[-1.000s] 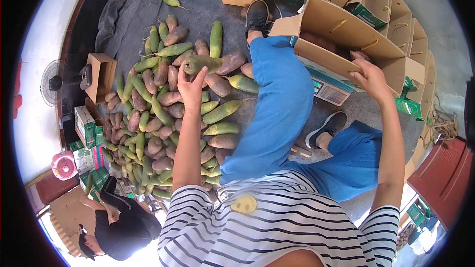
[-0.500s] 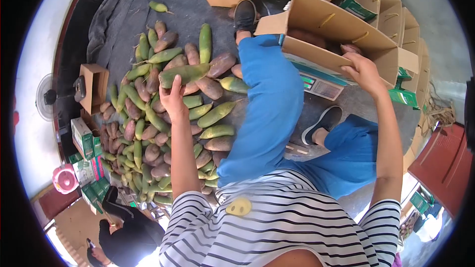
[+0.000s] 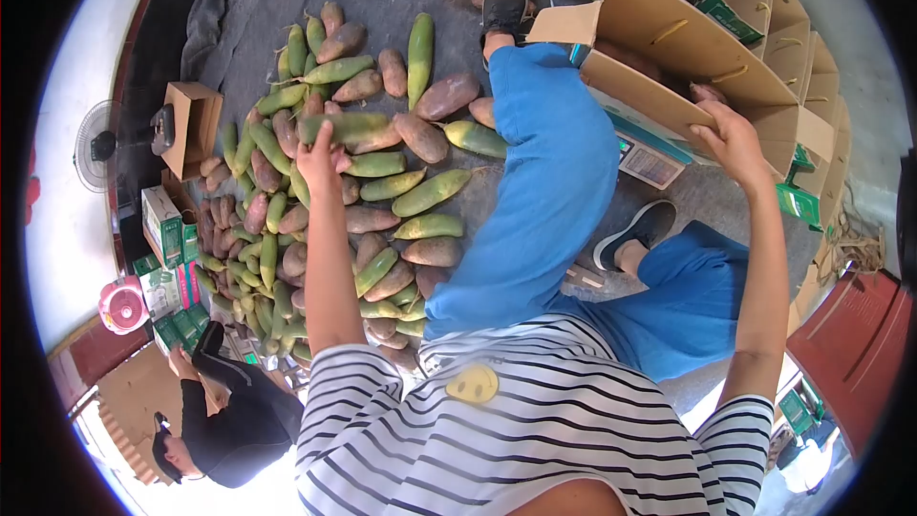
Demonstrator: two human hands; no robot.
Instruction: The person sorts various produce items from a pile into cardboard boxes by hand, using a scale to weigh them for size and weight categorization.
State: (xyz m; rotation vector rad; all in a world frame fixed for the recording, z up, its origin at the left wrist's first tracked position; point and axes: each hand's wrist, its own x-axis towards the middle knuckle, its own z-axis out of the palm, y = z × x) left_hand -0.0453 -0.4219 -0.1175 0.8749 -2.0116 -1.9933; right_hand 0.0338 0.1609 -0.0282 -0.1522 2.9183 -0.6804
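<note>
Head view: left hand (image 3: pixel 320 159) clasps a green radish (image 3: pixel 355 125) atop the heap (image 3: pixel 287 229); right hand (image 3: pixel 735 139) grips the cardboard box (image 3: pixel 659 33) rim, blue-clad leg (image 3: pixel 549 182) between.

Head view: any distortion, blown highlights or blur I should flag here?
Head view: heavy fisheye with black corners, bending the cardboard box near the edge. Head view: soft even daylight, blown white at the bottom beside the striped shirt. Head view: left hand, its radish and the right hand on the box all sharp.

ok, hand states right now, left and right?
Left hand: closed on a radish.
Right hand: fingers curled over the box edge, gripping it.
</note>
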